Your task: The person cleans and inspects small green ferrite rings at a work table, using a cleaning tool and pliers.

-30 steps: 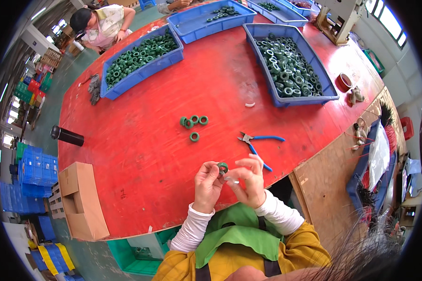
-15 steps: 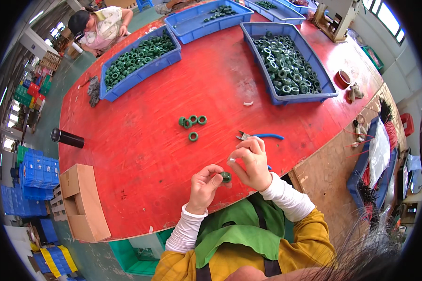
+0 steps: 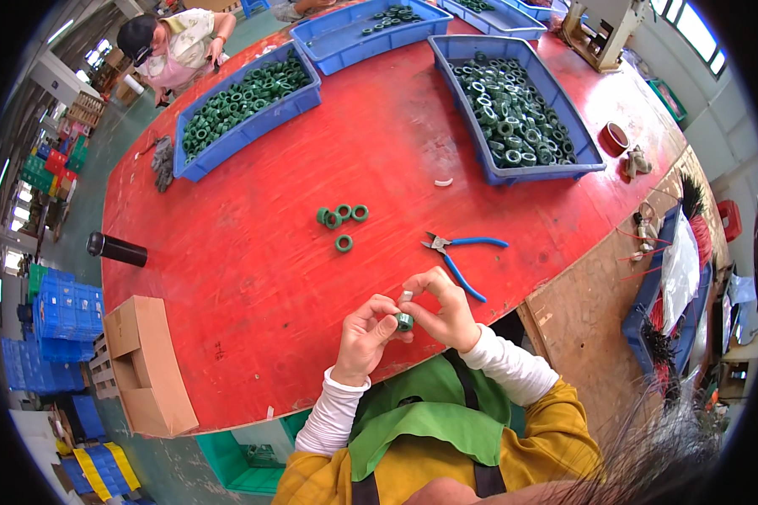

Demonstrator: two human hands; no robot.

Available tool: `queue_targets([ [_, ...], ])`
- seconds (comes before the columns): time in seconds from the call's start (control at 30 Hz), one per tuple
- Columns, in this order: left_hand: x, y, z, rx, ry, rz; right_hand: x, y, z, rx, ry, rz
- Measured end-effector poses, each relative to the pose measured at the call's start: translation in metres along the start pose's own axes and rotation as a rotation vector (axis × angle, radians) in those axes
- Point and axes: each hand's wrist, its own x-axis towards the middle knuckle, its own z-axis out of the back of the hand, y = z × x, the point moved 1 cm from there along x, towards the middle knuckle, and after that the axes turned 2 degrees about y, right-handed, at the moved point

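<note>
Near the table's front edge, my left hand [image 3: 364, 340] pinches a green ring [image 3: 405, 321] between thumb and fingers. Close beside it my right hand [image 3: 448, 315] is closed on a small white strip [image 3: 406, 296], which stands just above the ring; whether the two touch, I cannot tell. Beyond my right hand lies a pair of blue-handled cutting pliers [image 3: 439, 243], its handles spread. Farther off to the left sit several loose green rings, the nearest ring [image 3: 344, 243] a little apart from the others.
On the red table [image 3: 253, 252] stand a blue tray of green rings [image 3: 514, 177] at right and another ring-filled tray [image 3: 253, 132] at left. A black bottle [image 3: 118, 249] and a cardboard box [image 3: 164, 370] are at the left edge. Another person [image 3: 181, 50] is at the far left.
My right hand has come down and left with the white strip, up to the ring in my left hand. The pliers it partly covered now show whole.
</note>
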Motion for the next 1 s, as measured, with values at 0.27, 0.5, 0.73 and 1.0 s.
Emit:
queue_targets([
  [0.27, 0.0, -0.003, 0.0, -0.049, -0.021, 0.012, -0.013, -0.015, -0.007, 0.449, 0.042, -0.346],
  [0.5, 0.0, -0.001, 0.003, -0.123, -0.005, 0.024, -0.009, -0.001, 0.007, 0.039, 0.24, 0.037],
  [0.73, 0.001, 0.0, 0.001, -0.085, -0.053, 0.008, -0.01, -0.003, 0.0, -0.11, 0.195, 0.114],
  [1.0, 0.002, 0.002, 0.004, -0.03, -0.152, -0.013, 0.005, 0.02, 0.011, -0.302, 0.1, 0.326],
])
